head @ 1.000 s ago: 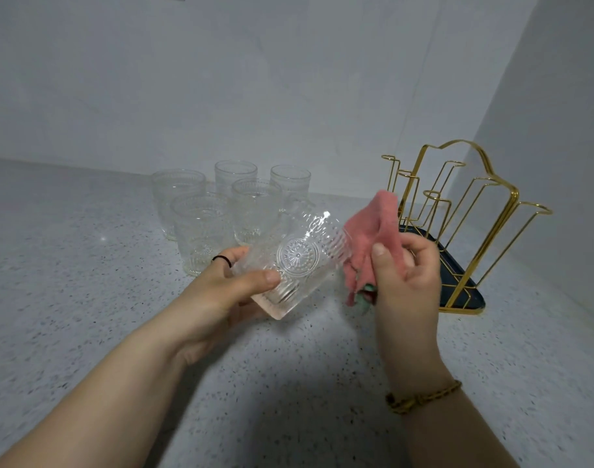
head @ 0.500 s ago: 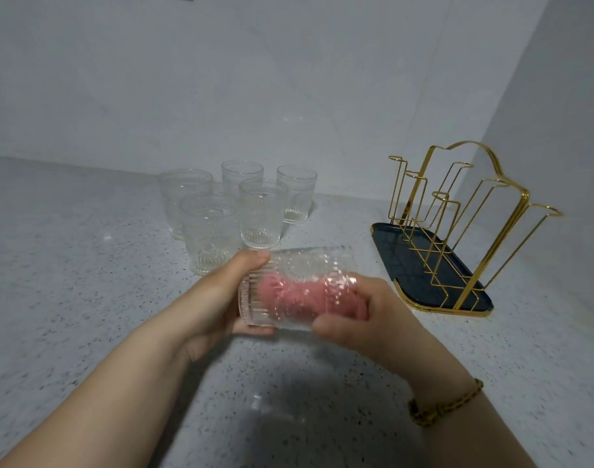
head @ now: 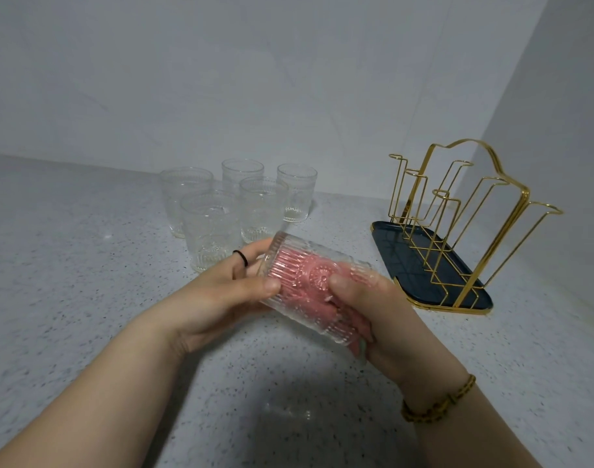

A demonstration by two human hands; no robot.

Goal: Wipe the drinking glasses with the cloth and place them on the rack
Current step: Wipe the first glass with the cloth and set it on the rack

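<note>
A clear patterned drinking glass (head: 288, 265) lies on its side in the air above the counter, base to the left. My left hand (head: 217, 292) grips its base end between thumb and fingers. A pink cloth (head: 309, 292) is stuffed inside the glass. My right hand (head: 373, 312) holds the rim end, thumb on the outside wall, fingers hidden inside with the cloth. Several more clear glasses (head: 211, 228) stand upright in a cluster behind. The gold wire rack (head: 471, 211) on its dark tray (head: 390, 238) stands at the right, holding no glasses.
The speckled grey counter (head: 69, 282) runs to a white wall behind and another wall on the right, close behind the rack. The glass cluster stands just beyond my left hand.
The cloth went from outside the glass, held up by my right hand, into the glass. The glass has since rotated and tilted slightly in both hands.
</note>
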